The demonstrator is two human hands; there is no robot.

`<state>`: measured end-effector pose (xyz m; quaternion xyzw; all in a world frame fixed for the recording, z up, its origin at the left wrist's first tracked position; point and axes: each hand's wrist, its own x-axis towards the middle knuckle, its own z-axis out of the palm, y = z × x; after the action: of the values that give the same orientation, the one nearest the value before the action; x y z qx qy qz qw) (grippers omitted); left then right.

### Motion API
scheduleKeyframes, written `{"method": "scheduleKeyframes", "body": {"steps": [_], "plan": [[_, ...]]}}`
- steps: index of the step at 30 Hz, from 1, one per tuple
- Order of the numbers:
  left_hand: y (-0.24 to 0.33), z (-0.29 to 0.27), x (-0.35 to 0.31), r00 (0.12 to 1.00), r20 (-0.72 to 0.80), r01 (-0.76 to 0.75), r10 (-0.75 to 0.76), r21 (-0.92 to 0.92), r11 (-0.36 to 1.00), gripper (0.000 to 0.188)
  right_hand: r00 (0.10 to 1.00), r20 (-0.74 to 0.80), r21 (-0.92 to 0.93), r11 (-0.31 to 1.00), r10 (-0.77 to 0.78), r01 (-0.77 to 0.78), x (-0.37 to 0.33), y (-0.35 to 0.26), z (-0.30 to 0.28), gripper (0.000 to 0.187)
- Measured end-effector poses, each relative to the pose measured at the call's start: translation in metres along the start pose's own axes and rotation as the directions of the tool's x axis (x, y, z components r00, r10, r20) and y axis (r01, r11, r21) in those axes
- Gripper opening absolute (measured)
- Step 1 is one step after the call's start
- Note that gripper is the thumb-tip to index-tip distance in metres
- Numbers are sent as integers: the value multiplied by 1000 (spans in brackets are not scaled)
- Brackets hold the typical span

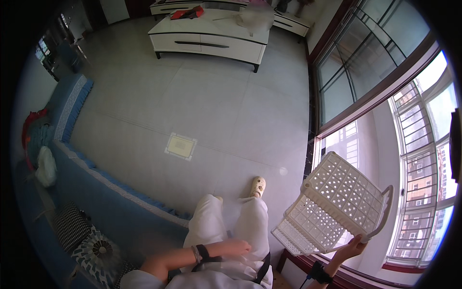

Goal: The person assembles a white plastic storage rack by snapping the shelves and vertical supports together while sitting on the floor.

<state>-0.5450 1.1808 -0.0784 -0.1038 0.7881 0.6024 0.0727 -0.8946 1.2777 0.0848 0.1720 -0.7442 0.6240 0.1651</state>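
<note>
A white plastic basket (344,192) with star-shaped holes hangs tilted at my right side, beside the window opening. My right hand (353,248) grips it at its lower right edge, close to the curved handle (385,214). My left hand (237,247) is across my front, just above my white trousers. Its fingers look loosely curled, and nothing shows in them. A dark band and a bracelet are on my left wrist; a dark strapped device (320,273) is on the right one.
A blue-covered sofa (120,188) with patterned cushions (98,250) runs along the left. Ahead stands a low white table (209,43) with a red item (188,13) on top. Sliding glass doors (365,62) and a barred window (416,168) line the right. Tiled floor (231,106) spreads between.
</note>
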Motion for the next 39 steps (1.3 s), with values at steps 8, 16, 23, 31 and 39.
{"method": "scheduleKeyframes", "body": {"steps": [8,16,23,31,39], "plan": [[60,-139,2,691,-687,142,225,434,890,35,937,342,366,929,-73,-61,-2,-34,96,68],[91,-142,7,561,-698,173,445,625,762,88,631,625,315,888,-459,335,-74,-25,109,57],[68,-80,-51,641,-681,400,354,690,604,88,554,776,512,814,-301,-275,-141,-14,90,43],[48,-57,-75,706,-654,409,272,690,597,88,639,759,441,824,-130,-357,-187,-13,86,33],[21,-71,-90,683,-727,483,71,523,702,70,208,972,170,933,-106,-318,-200,-7,107,30]]}}
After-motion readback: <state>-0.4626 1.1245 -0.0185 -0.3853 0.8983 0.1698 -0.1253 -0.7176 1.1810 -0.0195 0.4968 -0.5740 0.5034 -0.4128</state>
